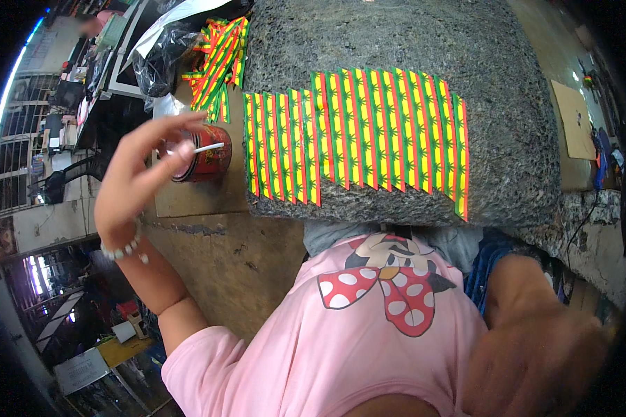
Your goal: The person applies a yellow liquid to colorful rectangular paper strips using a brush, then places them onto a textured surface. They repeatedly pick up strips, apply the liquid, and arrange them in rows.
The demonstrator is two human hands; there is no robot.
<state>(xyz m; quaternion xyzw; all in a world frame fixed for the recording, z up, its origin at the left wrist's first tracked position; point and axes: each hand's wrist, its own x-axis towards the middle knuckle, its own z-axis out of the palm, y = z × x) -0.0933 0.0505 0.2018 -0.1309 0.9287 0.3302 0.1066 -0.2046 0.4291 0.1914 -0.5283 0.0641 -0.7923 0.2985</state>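
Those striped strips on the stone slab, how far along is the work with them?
Done, by the look of it: a long overlapping row of striped strips lies on the stone slab. In hand: the left hand holds a thin white stick over the red tin; the right hand is low and blurred. Left: a loose pile of strips lies beyond the row.

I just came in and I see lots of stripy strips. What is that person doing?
A person in a pink shirt sits at a grey stone slab. Their left hand holds a thin white stick over a small red tin beside the slab. A row of red, yellow and green strips lies overlapped across the slab, with a loose pile of strips behind. Their right hand is low, blurred, away from the strips.
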